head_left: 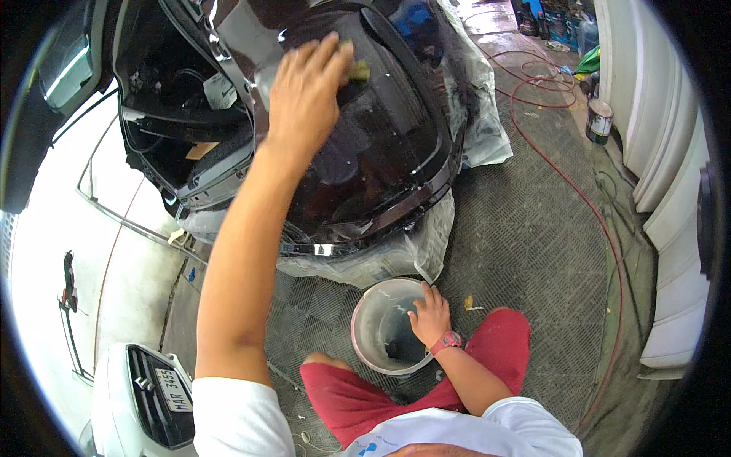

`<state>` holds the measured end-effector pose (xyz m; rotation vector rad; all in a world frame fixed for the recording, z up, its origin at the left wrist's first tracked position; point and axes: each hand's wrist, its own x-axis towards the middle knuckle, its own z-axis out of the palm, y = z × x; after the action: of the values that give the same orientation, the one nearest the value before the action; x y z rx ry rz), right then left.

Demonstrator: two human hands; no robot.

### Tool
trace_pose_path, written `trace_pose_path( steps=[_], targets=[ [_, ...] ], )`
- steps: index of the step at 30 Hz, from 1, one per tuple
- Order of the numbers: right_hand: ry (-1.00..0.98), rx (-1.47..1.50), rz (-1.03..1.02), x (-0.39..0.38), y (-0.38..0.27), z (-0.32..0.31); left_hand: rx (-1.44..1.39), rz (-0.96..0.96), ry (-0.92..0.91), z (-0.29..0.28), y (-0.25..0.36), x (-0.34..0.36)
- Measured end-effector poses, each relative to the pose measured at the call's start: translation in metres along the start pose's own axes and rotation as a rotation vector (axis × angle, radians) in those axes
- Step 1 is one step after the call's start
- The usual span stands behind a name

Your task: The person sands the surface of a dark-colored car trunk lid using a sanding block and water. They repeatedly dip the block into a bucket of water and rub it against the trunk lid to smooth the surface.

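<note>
My left hand presses a small yellow-green sponge against a glossy black car panel, near its upper middle. The panel lies tilted over clear plastic sheeting. My right hand rests with its fingers over the rim of a pale grey bucket on the floor between my knees; a pink watch is on that wrist. Something dark lies at the bucket's bottom. I squat in red shorts and a white shirt.
A red hose snakes over the grey mat floor at right. A tin can stands near white panels. Black car parts lie at upper left. A white vehicle front is at lower left.
</note>
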<state>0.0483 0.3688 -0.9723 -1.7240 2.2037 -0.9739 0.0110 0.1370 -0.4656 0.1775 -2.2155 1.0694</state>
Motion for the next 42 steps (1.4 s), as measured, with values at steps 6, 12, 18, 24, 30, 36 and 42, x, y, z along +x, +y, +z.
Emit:
trace_pose_path(
  steps=[6, 12, 18, 24, 30, 36, 42],
  targets=[
    [-0.008, 0.013, 0.015, 0.004, 0.0, 0.005, 0.008, -0.104, 0.048, -0.001, 0.0, -0.005],
    [-0.028, 0.003, 0.035, 0.0, -0.002, 0.005, 0.008, -0.065, -0.018, -0.014, -0.01, -0.024],
    [-0.016, 0.0, 0.023, 0.004, -0.001, 0.008, -0.003, -0.091, 0.088, -0.007, -0.01, -0.016],
    [-0.155, 0.103, 0.072, 0.01, -0.004, -0.008, -0.183, -0.196, -0.143, -0.05, 0.026, -0.068],
    [0.171, 0.42, -0.021, 0.081, -0.01, -0.097, -0.592, -0.476, -0.113, -0.084, 0.116, -0.173],
    [0.598, 0.247, -0.378, 0.176, -0.121, -0.294, -0.825, -1.184, -0.322, -0.057, 0.259, -0.39],
    [0.884, -0.332, -0.385, 0.291, -0.153, -0.386, -0.735, -1.193, -0.569, -0.038, 0.332, -0.482]
  ],
)
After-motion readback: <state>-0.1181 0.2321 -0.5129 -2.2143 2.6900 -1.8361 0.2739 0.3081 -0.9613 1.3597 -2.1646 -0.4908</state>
